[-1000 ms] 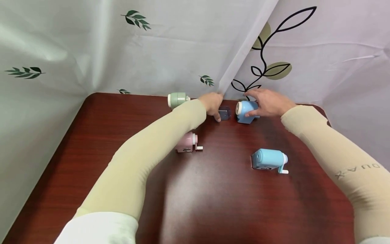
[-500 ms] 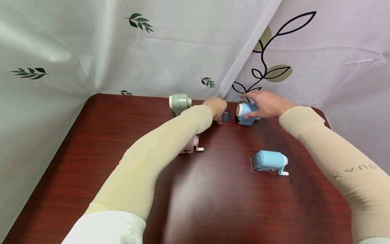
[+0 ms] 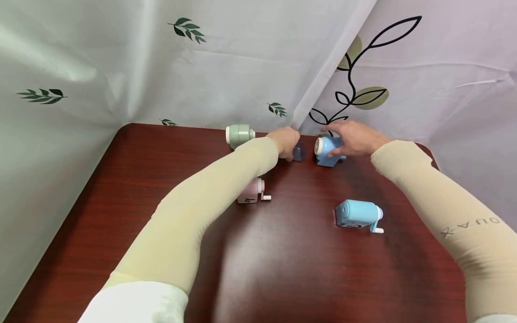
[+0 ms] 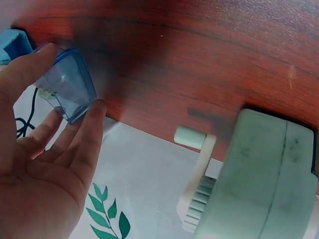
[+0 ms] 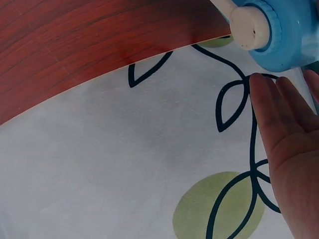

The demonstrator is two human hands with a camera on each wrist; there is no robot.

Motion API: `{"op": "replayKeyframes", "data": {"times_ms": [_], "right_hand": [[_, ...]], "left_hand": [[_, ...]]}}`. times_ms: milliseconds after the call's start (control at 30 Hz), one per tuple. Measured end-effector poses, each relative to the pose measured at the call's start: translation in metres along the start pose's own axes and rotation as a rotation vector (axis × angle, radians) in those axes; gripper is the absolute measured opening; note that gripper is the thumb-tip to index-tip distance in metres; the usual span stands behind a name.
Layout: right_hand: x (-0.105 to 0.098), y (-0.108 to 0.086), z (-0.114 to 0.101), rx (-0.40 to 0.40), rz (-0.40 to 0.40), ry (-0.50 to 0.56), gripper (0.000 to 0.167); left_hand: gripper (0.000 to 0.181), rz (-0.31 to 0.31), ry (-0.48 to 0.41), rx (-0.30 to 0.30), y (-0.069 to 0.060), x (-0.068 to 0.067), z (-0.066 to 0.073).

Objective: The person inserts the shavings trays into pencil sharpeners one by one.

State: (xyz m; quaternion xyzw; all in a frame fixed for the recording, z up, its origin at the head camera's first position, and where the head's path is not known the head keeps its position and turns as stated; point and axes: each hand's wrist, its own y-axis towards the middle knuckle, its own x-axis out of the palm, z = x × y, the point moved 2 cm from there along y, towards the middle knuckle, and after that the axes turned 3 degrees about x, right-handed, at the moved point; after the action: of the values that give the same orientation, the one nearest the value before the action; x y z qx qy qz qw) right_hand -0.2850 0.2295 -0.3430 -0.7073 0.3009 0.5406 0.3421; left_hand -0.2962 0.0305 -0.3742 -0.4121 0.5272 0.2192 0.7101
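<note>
My left hand (image 3: 284,141) is at the back of the table, with its thumb and fingers on either side of a see-through blue plastic container (image 4: 75,87), which looks like a sharpener's shavings bin. It is tilted in the left wrist view. Just right of it stands a blue crank pencil sharpener (image 3: 329,153) with a cream front. Around that sharpener spreads my right hand (image 3: 355,138), thumb at its near side and fingers behind. In the right wrist view those fingers are straight beside the sharpener's body (image 5: 299,40); whether they touch it I cannot tell.
A green sharpener (image 3: 239,134) stands by the back edge, left of my left hand. Partly behind my left sleeve is a pink sharpener (image 3: 248,193). A light-blue sharpener (image 3: 357,213) sits nearer on the right. White patterned cloth (image 3: 226,80) hangs behind the brown table (image 3: 282,269).
My left hand has shifted slightly right and covers more of the clear blue container. The right hand stays around the blue sharpener. The head view has shifted a little.
</note>
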Motion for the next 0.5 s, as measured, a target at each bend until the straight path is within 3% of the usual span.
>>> {"op": "replayKeyframes", "data": {"times_ms": [500], "right_hand": [[-0.0018,0.0017,0.0021,-0.021,-0.021,-0.002,0.06]], "left_hand": [[0.049,0.089,-0.072,0.001,-0.0064,-0.009,-0.0038]]}}
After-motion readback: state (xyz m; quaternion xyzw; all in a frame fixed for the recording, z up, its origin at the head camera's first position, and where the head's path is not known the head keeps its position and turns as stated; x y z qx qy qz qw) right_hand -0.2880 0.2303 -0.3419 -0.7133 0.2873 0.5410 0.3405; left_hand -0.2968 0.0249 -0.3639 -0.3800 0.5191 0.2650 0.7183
